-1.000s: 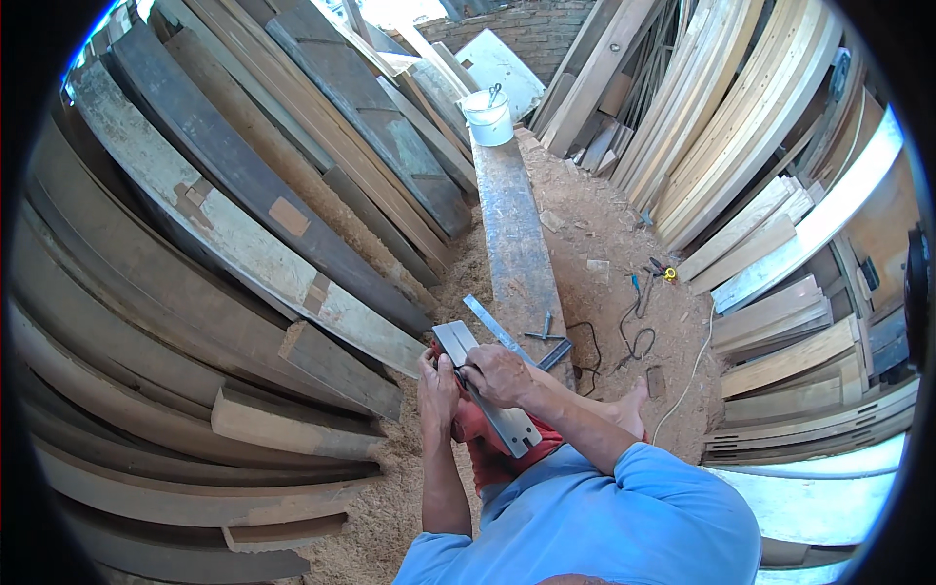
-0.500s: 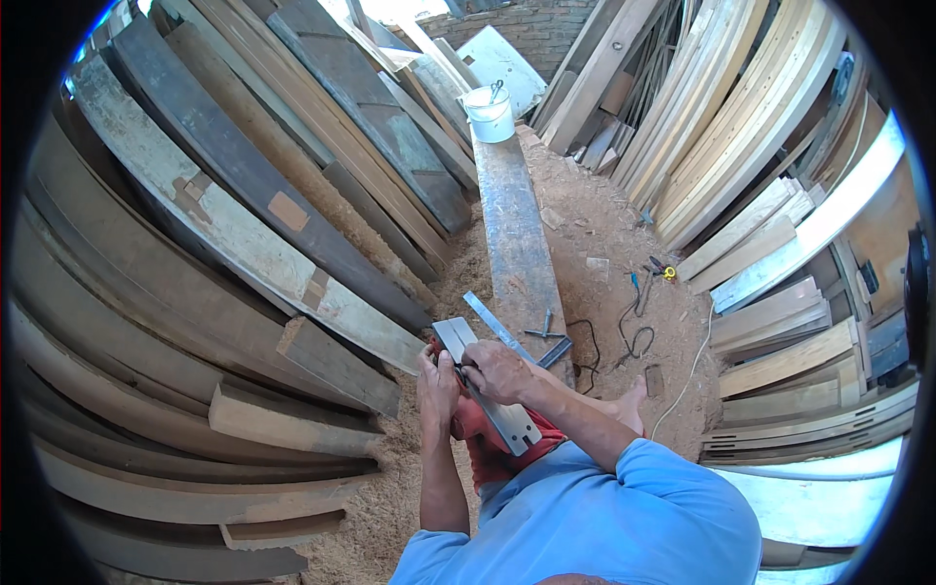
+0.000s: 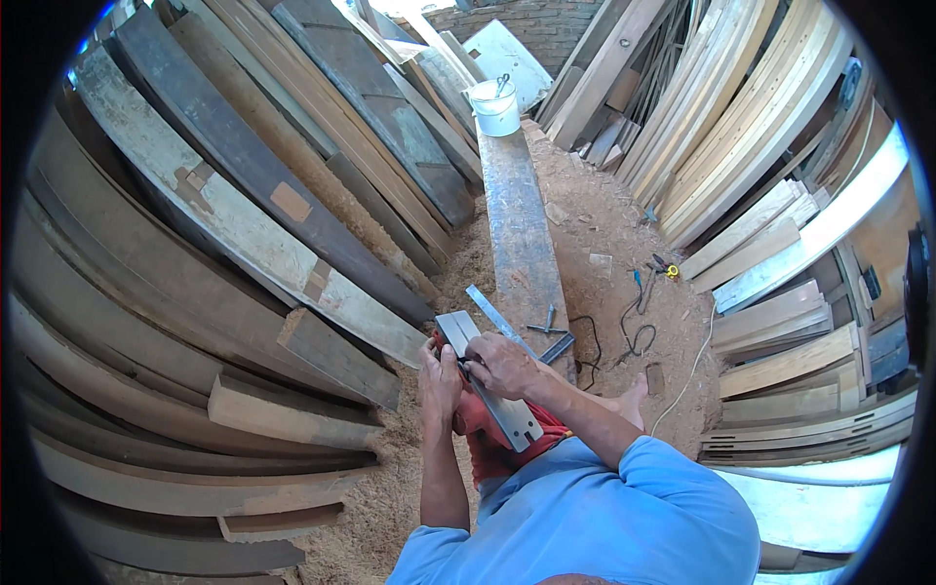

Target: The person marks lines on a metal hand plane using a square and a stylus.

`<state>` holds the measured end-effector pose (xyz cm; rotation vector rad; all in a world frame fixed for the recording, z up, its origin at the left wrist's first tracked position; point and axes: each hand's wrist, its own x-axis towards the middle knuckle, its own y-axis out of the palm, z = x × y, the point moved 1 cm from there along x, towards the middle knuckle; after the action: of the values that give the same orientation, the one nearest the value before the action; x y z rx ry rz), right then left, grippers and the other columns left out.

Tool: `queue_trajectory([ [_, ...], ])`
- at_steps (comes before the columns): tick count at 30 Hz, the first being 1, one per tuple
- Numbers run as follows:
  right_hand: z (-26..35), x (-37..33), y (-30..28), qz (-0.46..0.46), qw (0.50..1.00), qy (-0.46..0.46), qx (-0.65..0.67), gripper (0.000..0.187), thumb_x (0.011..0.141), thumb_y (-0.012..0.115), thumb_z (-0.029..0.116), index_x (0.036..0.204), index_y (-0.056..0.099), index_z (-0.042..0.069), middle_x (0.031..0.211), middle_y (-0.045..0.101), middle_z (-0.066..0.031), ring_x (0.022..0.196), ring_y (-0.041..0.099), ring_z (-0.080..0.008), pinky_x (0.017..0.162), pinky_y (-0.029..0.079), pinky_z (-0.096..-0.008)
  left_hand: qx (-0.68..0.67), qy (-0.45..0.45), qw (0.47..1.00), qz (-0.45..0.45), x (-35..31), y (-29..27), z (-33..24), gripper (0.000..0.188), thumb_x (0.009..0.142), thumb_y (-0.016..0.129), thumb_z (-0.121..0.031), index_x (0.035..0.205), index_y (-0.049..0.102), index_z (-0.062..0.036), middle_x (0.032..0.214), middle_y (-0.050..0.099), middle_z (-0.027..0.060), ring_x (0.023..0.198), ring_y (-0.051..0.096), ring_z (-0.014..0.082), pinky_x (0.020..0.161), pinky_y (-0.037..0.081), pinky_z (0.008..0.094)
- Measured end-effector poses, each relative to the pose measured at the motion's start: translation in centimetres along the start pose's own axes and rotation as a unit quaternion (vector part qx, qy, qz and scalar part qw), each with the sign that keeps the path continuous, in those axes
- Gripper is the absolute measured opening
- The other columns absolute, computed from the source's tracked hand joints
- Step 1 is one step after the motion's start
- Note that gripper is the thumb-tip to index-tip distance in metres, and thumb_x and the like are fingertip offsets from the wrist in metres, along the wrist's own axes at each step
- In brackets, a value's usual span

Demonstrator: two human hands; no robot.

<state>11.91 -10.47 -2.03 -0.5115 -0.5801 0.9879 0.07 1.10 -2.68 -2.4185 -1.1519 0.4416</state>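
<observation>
An electric hand planer (image 3: 511,417) lies sole-up across my lap, its long flat metal sole slanting from upper left to lower right and some red body showing at its far end. My left hand (image 3: 441,383) is closed on the planer's left side, near the middle. Over the middle of the sole, my right hand (image 3: 501,366) has its fingers bent and pressed in at the cutter opening. Whatever those fingers pinch is hidden. Just beyond lie a metal ruler (image 3: 495,316) and a T-handled tool (image 3: 548,322) by the plank's near end.
A long worn plank (image 3: 525,229) runs ahead, with a white bucket (image 3: 495,109) at its far end. Boards (image 3: 292,200) lean along the left; timber (image 3: 726,127) is stacked on the right. A dark cord (image 3: 639,336) and yellow-handled tool (image 3: 672,271) lie on the shavings-covered floor.
Both hands stay at the same places on the planer; my right fingers shift only slightly. The whole view has moved a little.
</observation>
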Motion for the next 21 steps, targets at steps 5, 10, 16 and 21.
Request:
queue_trajectory([
  [5, 0.4, 0.7, 0.4, 0.018, 0.999, -0.003, -0.034, 0.021, 0.095, 0.064, 0.023, 0.094, 0.065, 0.002, 0.093, 0.066, -0.0214, 0.094, 0.065, -0.04, 0.084, 0.052, -0.0498, -0.059, 0.02, 0.998, -0.01, -0.2, -0.6, -0.2, 0.062, 0.106, 0.046, -0.043, 0.144, 0.044, 0.0065, 0.13, 0.062, 0.0343, 0.123, 0.061, 0.0471, 0.104, 0.047, 0.049],
  [10, -0.9, 0.4, 0.1, 0.016, 0.997, -0.058, 0.043, 0.017, 0.093, 0.066, 0.018, 0.097, 0.066, 0.002, 0.092, 0.064, -0.0198, 0.092, 0.064, -0.0397, 0.084, 0.051, -0.0482, -0.042, 0.055, 0.997, -0.025, 0.2, 0.2, 0.8, 0.061, 0.106, 0.045, -0.042, 0.14, 0.045, 0.0083, 0.126, 0.062, 0.0356, 0.119, 0.061, 0.0488, 0.101, 0.047, 0.05],
  [16, -0.6, 0.1, 0.0, 0.018, 0.999, -0.022, 0.043, 0.012, 0.091, 0.067, 0.012, 0.094, 0.067, 0.001, 0.092, 0.065, -0.0184, 0.091, 0.065, -0.0385, 0.083, 0.051, -0.0465, -0.055, 0.038, 0.997, -0.024, -0.1, -0.3, 0.6, 0.06, 0.107, 0.044, -0.044, 0.138, 0.047, 0.0078, 0.124, 0.064, 0.0346, 0.117, 0.063, 0.0482, 0.101, 0.047, 0.0501],
  [21, -0.7, 0.4, -0.4, 0.03, 0.998, -0.035, 0.035, 0.013, 0.091, 0.069, 0.013, 0.093, 0.068, 0.0, 0.091, 0.067, -0.0176, 0.091, 0.066, -0.0373, 0.083, 0.051, -0.0458, -0.072, 0.028, 0.997, -0.018, 0.5, 0.2, 1.9, 0.061, 0.107, 0.044, -0.044, 0.14, 0.045, 0.0075, 0.128, 0.062, 0.0348, 0.121, 0.061, 0.048, 0.103, 0.046, 0.0504],
])
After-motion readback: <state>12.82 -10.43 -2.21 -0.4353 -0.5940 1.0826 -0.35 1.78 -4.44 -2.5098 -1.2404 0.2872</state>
